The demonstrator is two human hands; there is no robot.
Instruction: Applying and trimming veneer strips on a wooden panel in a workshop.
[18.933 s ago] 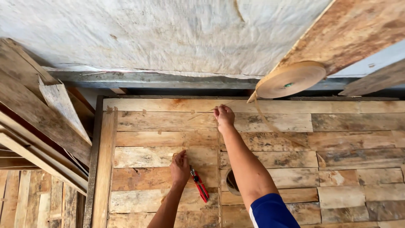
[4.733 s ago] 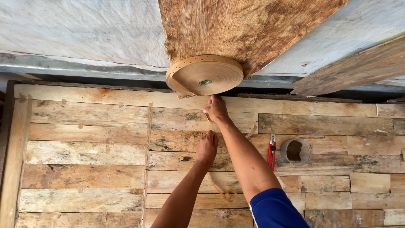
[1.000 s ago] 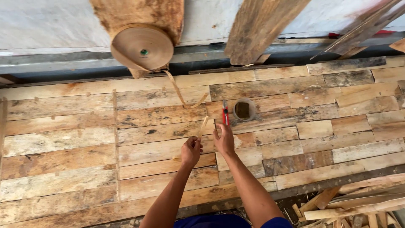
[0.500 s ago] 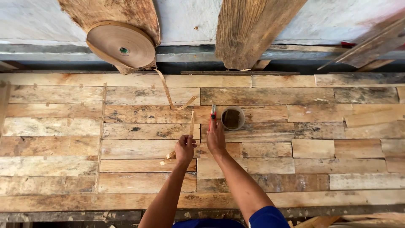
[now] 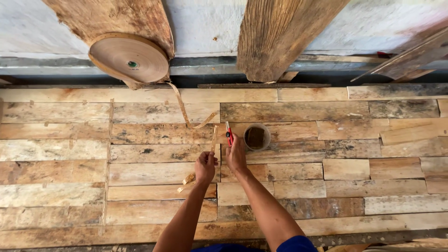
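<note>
Brown tape strip (image 5: 213, 140) pinched in left hand (image 5: 205, 168), right hand (image 5: 235, 156) clenched on red cutter (image 5: 229, 134); blade near fingertips, a slip could nick them.

A sheet of patched wood veneer strips (image 5: 140, 154) covers the work surface. On it, just beyond the right hand's fingers (image 5: 235, 148), sits a small round cup (image 5: 256, 137). A loose paper tape strip (image 5: 189, 114) trails beyond the left hand's fingers (image 5: 207, 161).
</note>
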